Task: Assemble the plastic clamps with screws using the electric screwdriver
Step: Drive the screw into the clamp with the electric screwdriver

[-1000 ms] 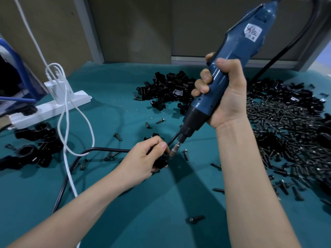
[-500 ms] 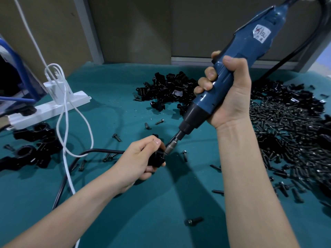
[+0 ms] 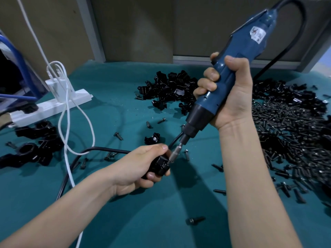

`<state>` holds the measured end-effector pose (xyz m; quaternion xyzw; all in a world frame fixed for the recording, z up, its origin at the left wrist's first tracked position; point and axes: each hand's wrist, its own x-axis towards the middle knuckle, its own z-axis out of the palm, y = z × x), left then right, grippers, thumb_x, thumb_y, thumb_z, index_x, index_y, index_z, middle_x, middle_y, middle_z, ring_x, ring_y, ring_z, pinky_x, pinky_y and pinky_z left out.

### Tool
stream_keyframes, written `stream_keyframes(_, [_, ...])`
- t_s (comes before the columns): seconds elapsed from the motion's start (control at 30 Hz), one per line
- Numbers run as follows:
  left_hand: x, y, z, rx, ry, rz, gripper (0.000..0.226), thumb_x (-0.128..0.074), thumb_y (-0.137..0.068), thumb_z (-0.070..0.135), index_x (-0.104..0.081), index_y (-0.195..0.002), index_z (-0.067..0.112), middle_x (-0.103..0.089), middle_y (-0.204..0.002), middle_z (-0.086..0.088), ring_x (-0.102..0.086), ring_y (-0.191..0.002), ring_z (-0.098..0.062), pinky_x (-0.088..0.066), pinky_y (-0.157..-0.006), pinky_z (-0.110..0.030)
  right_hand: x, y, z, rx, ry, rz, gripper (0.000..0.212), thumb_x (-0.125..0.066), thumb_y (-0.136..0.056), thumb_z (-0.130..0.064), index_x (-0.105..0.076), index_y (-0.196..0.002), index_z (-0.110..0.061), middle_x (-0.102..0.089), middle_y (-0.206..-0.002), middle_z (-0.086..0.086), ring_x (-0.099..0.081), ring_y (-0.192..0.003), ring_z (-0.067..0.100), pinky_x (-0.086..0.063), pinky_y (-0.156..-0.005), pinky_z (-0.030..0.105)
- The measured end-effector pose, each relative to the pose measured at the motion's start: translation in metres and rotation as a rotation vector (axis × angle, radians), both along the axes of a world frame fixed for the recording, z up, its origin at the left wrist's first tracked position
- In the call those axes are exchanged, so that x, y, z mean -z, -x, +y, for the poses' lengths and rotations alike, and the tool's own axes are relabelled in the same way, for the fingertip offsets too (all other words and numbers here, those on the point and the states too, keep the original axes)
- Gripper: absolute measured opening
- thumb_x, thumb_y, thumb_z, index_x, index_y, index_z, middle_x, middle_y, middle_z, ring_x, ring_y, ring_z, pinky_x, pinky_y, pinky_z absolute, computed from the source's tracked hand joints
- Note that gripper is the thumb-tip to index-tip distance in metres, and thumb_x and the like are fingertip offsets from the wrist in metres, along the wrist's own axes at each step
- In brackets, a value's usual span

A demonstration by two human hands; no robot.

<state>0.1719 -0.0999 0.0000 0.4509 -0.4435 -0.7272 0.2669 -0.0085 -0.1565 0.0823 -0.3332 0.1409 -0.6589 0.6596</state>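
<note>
My left hand (image 3: 138,167) grips a black plastic clamp (image 3: 160,166) just above the green mat, low in the middle. My right hand (image 3: 227,93) is wrapped around the blue electric screwdriver (image 3: 232,68), which slants down to the left. Its metal bit (image 3: 174,153) touches the clamp's right side; the screw there is hidden. A pile of unassembled black clamps (image 3: 168,88) lies behind the tool. A big heap of black screws (image 3: 290,133) spreads on the right. One lone clamp (image 3: 152,138) rests just beyond my left hand.
Assembled clamps (image 3: 34,145) lie at the left edge. A white power strip (image 3: 52,106) with a white cable (image 3: 71,126) sits behind them. The screwdriver's black cord (image 3: 100,150) crosses the green mat (image 3: 143,212). Loose screws (image 3: 195,220) are scattered around my hands.
The screwdriver has tipped more upright and shifted slightly right, its bit staying on the clamp. My left hand has rolled the clamp a little; the lone clamp behind it now shows.
</note>
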Motion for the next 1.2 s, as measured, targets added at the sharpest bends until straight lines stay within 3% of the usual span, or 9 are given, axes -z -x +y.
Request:
stream_keyframes(0.1, [0.000, -0.001, 0.001, 0.027, -0.028, 0.004, 0.034, -0.046, -0.097, 0.034, -0.061, -0.067, 0.025, -0.057, -0.062, -0.006, -0.029, -0.041, -0.008, -0.020, -0.035, -0.007, 0.002, 0.000, -0.001, -0.006, -0.041, -0.024, 0.012, -0.052, -0.076, -0.024, -0.052, -0.085, -0.016, -0.045, -0.055, -0.007, -0.042, -0.042, 0.005, -0.040, -0.045, 0.019])
stream_keyframes(0.2, [-0.002, 0.000, 0.004, 0.076, -0.152, 0.133, 0.026, -0.058, -0.081, 0.042, -0.064, -0.072, 0.019, -0.052, -0.060, -0.003, -0.029, -0.042, -0.007, -0.020, -0.032, -0.007, 0.005, 0.006, -0.003, -0.058, -0.053, -0.153, 0.012, -0.050, -0.079, -0.027, -0.053, -0.084, -0.016, -0.047, -0.054, -0.008, -0.043, -0.042, 0.004, -0.040, -0.045, 0.016])
stream_keyframes(0.3, [-0.003, 0.002, 0.005, 0.096, -0.254, 0.224, 0.025, -0.060, -0.079, 0.040, -0.067, -0.070, 0.017, -0.050, -0.061, -0.003, -0.030, -0.042, -0.006, -0.020, -0.029, -0.008, 0.006, 0.012, -0.004, -0.066, -0.060, -0.199, 0.012, -0.050, -0.079, -0.028, -0.052, -0.084, -0.017, -0.047, -0.054, -0.009, -0.044, -0.042, 0.003, -0.039, -0.046, 0.015])
stream_keyframes(1.2, [-0.003, -0.002, 0.002, 0.137, -0.336, 0.187, 0.027, -0.057, -0.083, 0.037, -0.066, -0.069, 0.017, -0.048, -0.062, -0.002, -0.030, -0.043, -0.005, -0.020, -0.027, -0.008, 0.016, 0.002, -0.009, -0.119, -0.102, -0.199, 0.014, -0.051, -0.079, -0.027, -0.053, -0.085, -0.015, -0.047, -0.054, -0.008, -0.043, -0.041, 0.003, -0.040, -0.044, 0.016])
